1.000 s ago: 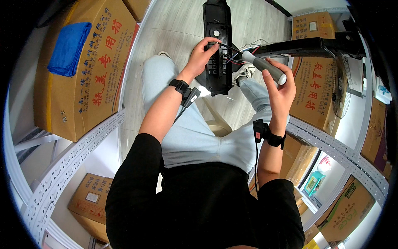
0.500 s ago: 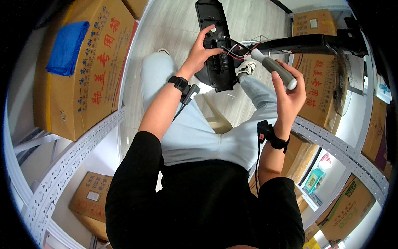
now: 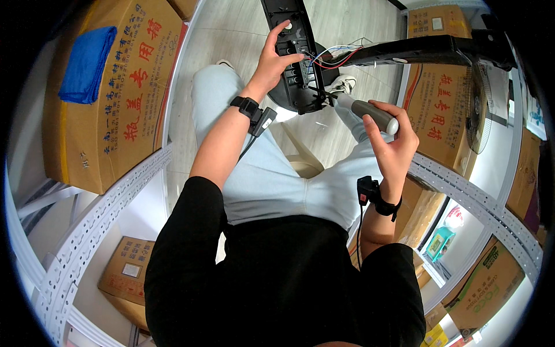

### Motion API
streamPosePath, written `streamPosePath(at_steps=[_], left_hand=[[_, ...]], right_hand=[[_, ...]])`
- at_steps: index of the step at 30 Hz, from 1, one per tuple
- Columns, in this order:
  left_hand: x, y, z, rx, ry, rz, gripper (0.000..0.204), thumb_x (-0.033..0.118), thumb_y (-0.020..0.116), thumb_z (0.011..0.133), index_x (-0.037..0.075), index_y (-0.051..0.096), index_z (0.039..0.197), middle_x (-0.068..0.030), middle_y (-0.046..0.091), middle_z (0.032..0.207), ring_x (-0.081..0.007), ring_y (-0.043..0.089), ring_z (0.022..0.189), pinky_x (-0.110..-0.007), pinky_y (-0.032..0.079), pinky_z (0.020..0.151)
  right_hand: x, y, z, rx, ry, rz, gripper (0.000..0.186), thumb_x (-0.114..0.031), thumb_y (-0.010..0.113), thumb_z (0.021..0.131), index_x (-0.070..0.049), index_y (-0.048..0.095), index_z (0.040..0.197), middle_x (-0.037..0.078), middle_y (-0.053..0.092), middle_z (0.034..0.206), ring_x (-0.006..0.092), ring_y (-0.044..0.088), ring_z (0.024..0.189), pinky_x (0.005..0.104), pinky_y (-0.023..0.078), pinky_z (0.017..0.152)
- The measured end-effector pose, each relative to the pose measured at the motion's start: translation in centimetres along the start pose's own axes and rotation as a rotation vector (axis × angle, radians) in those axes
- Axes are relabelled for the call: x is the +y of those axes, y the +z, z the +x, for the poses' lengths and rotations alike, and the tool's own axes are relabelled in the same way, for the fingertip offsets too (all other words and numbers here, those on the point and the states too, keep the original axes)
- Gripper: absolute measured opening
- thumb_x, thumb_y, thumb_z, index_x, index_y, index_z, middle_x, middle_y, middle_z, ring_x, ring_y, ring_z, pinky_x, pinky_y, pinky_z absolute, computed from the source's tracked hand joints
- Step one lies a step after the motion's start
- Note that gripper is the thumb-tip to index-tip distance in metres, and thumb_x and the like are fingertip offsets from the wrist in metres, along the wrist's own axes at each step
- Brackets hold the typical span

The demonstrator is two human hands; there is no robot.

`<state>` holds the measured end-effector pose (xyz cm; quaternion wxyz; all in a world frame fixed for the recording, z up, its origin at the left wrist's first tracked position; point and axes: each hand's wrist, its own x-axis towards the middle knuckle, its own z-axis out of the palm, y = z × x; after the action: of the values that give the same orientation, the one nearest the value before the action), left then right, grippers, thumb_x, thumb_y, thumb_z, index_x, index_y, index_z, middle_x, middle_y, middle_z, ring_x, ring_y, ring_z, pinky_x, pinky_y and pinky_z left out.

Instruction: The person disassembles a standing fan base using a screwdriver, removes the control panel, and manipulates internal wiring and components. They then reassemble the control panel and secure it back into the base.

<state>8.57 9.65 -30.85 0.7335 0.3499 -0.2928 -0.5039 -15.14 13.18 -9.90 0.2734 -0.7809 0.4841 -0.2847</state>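
Between my knees, a long black plastic panel stands with its ribbed, hollow side showing. My left hand grips its left edge, index finger and thumb stretched across the face; the other fingers are hidden. My right hand is closed around a screwdriver with a grey handle and pale ends. Its dark shaft points left at the panel's lower right corner; I cannot tell whether the tip touches. Red, blue and white wires run from the panel to a black column on the right.
A wire fan guard hangs at the column's right end. A cardboard box with a folded blue cloth stands on the left rack. More boxes sit along the right rack. A beige stool edge shows between my thighs.
The screwdriver has moved down and left, its shaft going from the panel's middle to its lower right corner. My left hand and the panel have shifted slightly up and left in view.
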Motion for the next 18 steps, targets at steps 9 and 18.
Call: streamPosePath(at_steps=[9,18], left_hand=[[0.07,0.10,0.00,-0.002,0.015,0.018,0.087,-0.014,0.071,0.076,0.012,0.034,0.150,-0.0106,0.056,0.129,-0.0188,0.061,0.112,-0.033,0.053,0.095],[-0.40,-0.27,0.11,0.006,0.013,0.007,0.087,-0.015,0.070,0.076,0.014,0.034,0.150,-0.0105,0.056,0.130,-0.0194,0.061,0.114,-0.035,0.053,0.095]], right_hand=[[-0.20,0.84,0.25,-0.018,0.009,-0.042,0.028,-0.013,0.079,0.079,-0.005,0.070,0.104,0.010,0.073,0.093,0.0180,0.070,0.085,0.0288,0.053,0.076],[-0.45,0.73,0.35,-0.074,-0.118,-0.109,0.029,-0.010,0.080,0.076,-0.005,0.070,0.102,0.010,0.072,0.096,0.0250,0.069,0.087,0.0324,0.053,0.076]])
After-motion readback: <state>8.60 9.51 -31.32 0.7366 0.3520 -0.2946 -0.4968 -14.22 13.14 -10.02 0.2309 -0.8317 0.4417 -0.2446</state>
